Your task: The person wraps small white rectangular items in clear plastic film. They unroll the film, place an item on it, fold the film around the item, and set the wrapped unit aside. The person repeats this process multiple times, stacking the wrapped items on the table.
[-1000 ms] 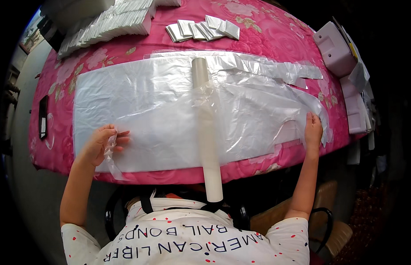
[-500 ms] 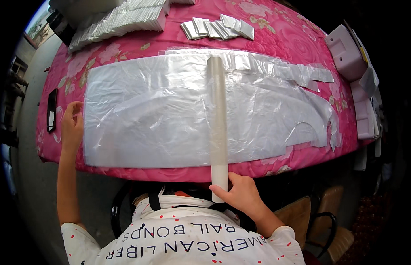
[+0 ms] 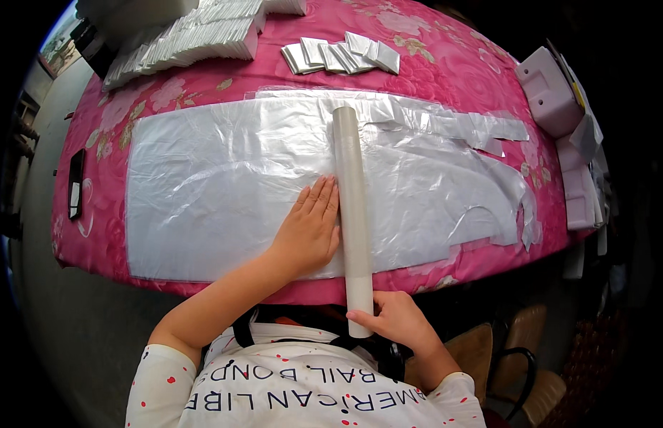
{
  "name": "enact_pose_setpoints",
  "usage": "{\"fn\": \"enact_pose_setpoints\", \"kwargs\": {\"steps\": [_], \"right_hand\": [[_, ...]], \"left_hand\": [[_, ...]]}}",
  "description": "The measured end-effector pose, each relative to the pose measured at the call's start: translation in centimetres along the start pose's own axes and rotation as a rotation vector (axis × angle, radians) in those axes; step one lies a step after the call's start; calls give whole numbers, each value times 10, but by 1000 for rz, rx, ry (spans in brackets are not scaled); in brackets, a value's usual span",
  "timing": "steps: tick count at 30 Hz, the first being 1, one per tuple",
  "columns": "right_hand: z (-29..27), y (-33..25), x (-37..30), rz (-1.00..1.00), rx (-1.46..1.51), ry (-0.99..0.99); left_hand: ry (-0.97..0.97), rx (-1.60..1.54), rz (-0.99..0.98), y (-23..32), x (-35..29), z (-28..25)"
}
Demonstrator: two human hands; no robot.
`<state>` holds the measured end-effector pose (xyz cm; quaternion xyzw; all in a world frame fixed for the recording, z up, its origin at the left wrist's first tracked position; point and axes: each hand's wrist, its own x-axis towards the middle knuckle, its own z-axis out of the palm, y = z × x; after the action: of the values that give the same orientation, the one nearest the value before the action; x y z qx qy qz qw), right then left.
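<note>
A long pale roll or tube (image 3: 353, 192) lies across the clear plastic sheeting (image 3: 203, 185), pointing from me toward the far side. Its near end sticks out past the table edge, where my right hand (image 3: 396, 319) grips it with the thumb on top. Flat on the sheeting, just left of the tube's middle, rests my left hand (image 3: 310, 225), fingers stretched out and pointing away from me. Its fingertips lie close beside the tube; whether they touch it I cannot tell. Toward the right the sheeting has ragged, cut edges and a curved cut-out.
The table wears a pink flowered cloth (image 3: 274, 291). Folded silvery packets (image 3: 343, 55) lie at the far middle, with a long stack of white folded pieces (image 3: 182, 43) at far left. A black phone-like object (image 3: 76, 184) sits at the left edge, pale foam boxes (image 3: 550, 93) at right.
My left hand has moved from the sheeting's left edge to the middle, landing flat beside the tube. My right hand still holds the tube's near end.
</note>
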<state>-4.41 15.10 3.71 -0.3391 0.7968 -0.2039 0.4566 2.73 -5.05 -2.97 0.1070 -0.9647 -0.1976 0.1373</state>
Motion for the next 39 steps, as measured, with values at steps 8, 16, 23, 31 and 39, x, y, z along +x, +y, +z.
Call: {"fn": "enact_pose_setpoints", "kwargs": {"steps": [8,16,23,31,39], "right_hand": [[-77,-34,118,-35,231,-4],[-111,-47,233,-235,1418,123],[-239,39,250,-571,1831,514],[-380,106,175,-681,1669,787],[-144,-136,129,-986,806,418]], "left_hand": [[-48,123,-5,4,3,2],[-61,129,-10,7,6,2],[-74,130,-22,4,2,3],[-73,57,-15,9,6,0],[-80,90,-22,7,2,-3]]}}
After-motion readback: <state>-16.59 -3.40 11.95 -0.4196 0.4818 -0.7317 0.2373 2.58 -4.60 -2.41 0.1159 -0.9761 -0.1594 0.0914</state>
